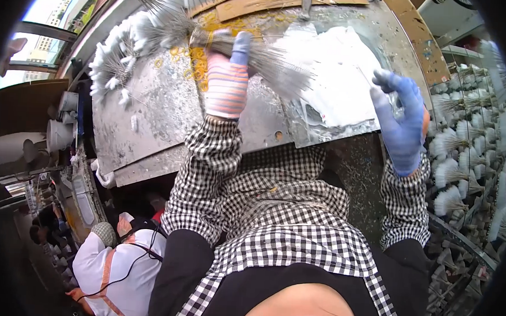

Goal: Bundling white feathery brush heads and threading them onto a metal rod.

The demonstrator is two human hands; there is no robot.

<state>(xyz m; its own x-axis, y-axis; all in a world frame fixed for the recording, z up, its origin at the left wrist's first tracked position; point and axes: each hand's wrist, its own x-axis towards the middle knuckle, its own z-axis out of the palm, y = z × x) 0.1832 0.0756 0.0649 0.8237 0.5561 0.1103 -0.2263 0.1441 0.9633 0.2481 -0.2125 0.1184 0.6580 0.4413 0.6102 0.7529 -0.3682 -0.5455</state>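
Note:
My left hand (pixel 227 85), in a striped glove with blue fingertips, is closed round a bundle of thin wire-stemmed brushes (pixel 280 68). The bundle's pale ends fan out to the right, and a band seems to circle its left part. Over the right edge of the table, my right hand (pixel 402 123) is raised in a blue glove. Its fingers are bent but apart, with nothing visible between them. Between the hands lies a flat patch of white material (pixel 349 71) on a clear sheet. Loose yellow rubber bands (pixel 198 66) are scattered behind my left hand.
More white-tipped wire bundles (pixel 118 62) are heaped at the table's left. A scraper (pixel 306 7) and cardboard (pixel 261 7) lie at the back. Racks of similar bundles (pixel 460 140) stand at right. Another person (pixel 122 260) sits at lower left. The metal table (pixel 151 130) has a bent front edge.

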